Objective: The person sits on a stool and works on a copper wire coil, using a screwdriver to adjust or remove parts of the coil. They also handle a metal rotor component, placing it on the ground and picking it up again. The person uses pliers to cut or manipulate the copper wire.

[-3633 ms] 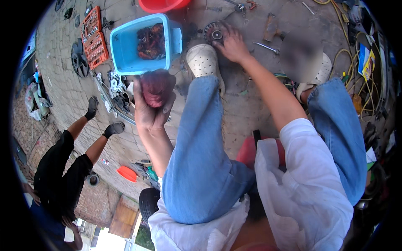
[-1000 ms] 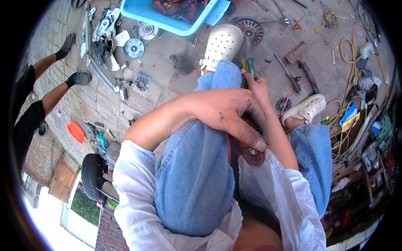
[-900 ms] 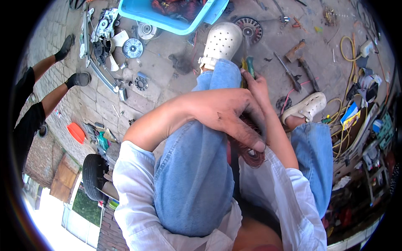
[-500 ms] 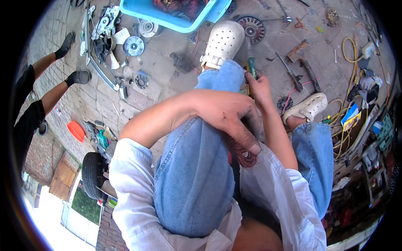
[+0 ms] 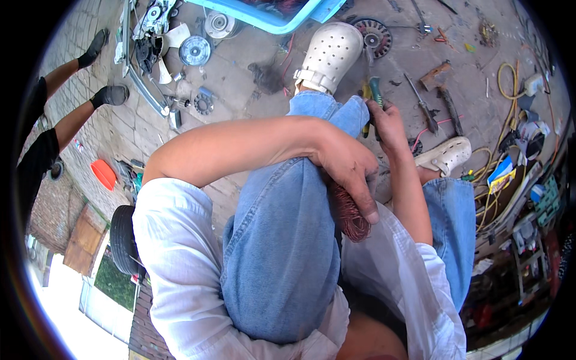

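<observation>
The person wears a thin white shirt [image 5: 180,270], loose and creased, its left front panel lying in soft folds and its sleeves [image 5: 174,201] ending around the elbows, leaving the forearms [image 5: 240,144] bare. Below are faded light-blue jeans [image 5: 282,258], roomy in the leg, with a stitched seam running down the left thigh. Cream clogs [image 5: 333,54] with rounded toes, punched round holes and a strap cover the feet, and the ungloved hands [image 5: 351,163] carry smudges of grime on the fingers.

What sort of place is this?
Most likely an outdoor repair or dismantling yard: a slotted metal disc and a screwdriver lie on paved ground, and a black tire stands nearby.
</observation>
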A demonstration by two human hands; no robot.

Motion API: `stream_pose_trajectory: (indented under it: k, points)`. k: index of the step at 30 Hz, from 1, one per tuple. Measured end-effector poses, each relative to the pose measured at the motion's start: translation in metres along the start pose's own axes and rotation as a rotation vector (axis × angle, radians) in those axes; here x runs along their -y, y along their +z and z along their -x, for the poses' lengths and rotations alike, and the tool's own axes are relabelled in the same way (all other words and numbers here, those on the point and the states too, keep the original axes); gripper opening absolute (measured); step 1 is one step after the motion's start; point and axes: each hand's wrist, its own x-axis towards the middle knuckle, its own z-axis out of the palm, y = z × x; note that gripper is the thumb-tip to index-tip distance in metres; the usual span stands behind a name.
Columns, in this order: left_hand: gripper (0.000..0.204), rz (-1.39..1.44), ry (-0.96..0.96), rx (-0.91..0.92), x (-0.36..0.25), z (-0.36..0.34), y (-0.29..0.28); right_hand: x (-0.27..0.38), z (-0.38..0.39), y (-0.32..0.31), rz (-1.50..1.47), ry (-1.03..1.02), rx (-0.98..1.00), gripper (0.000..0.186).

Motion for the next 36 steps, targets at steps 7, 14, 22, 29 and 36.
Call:
stream_pose_trajectory:
  k: [7, 14, 22, 29, 36]
  points:
    - [0.045, 0.079, -0.051, 0.062, 0.006, -0.009, 0.0, 0.022, -0.005, -0.008, 0.317, 0.163, 0.04, 0.032]
    - [0.044, 0.09, -0.113, 0.069, 0.008, -0.017, 0.001, 0.052, -0.009, -0.009, -0.083, 0.272, 0.053, 0.034]
    - [0.043, 0.092, -0.101, 0.075, 0.006, -0.019, -0.003, 0.049, -0.028, -0.018, -0.789, 0.405, 0.292, 0.028]
    - [0.043, 0.096, -0.082, 0.071, 0.007, -0.019, -0.003, 0.037, -0.022, -0.013, 0.23, 0.158, 0.019, 0.039]
    - [0.044, 0.11, -0.058, 0.073, 0.007, -0.019, -0.003, 0.017, -0.03, -0.021, 0.4, -0.018, -0.005, 0.041]
